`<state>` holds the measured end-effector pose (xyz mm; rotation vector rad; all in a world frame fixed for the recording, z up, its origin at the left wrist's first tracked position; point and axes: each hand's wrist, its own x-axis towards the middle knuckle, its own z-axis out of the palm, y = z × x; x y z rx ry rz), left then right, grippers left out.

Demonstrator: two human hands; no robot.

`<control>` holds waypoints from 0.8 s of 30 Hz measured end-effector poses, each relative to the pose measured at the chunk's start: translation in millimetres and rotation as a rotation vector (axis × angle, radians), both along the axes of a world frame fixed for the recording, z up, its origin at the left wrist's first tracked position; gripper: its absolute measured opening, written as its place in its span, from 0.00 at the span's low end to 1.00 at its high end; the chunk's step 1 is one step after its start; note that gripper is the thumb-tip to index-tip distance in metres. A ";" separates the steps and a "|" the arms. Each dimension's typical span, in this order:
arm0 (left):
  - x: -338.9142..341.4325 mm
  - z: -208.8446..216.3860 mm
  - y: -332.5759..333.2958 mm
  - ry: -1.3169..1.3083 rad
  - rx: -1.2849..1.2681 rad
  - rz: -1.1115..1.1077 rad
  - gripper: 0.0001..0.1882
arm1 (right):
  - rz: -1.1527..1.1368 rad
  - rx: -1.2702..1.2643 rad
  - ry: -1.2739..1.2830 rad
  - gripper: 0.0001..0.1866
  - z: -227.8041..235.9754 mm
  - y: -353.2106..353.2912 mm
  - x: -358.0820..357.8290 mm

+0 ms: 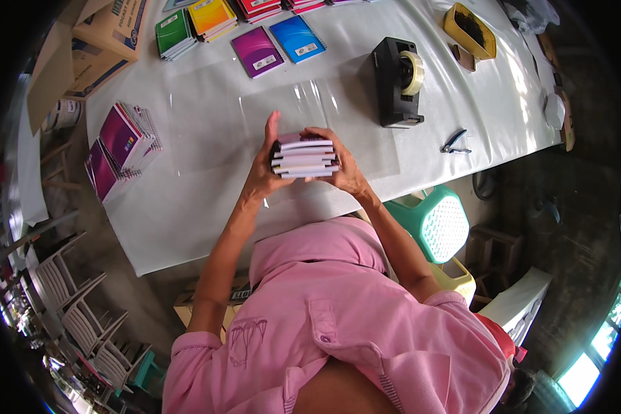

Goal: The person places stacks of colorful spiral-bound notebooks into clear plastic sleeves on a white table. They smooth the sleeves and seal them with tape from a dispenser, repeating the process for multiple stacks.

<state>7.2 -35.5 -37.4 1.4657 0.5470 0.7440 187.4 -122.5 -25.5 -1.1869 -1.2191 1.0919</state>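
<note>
Between my two hands is a stack of small notebooks, its white page edges facing me and a purple cover on top. My left hand presses the stack's left side, thumb pointing up and away. From the right, my right hand grips the other side, its fingers bent over the top. Under and beyond the stack, a clear plastic sheet lies on the table. Past it lie a purple notebook and a blue notebook, side by side.
Purple notebooks are piled at the table's left. Green notebooks and yellow notebooks stand in stacks at the back, near a cardboard box. To the right are a black tape dispenser, pliers and a yellow container.
</note>
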 end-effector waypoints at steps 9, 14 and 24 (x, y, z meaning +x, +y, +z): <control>34.1 25.2 -4.3 -0.163 -0.297 0.109 0.52 | -0.128 -0.061 0.028 0.58 -21.4 14.6 3.4; 4.0 -30.4 -12.2 -0.115 -0.256 0.027 0.48 | -0.038 0.044 -0.103 0.52 -8.4 19.4 9.1; -13.1 -10.5 21.5 -0.009 -0.056 -0.120 0.48 | -0.108 -0.030 -0.163 0.46 -31.9 14.9 15.4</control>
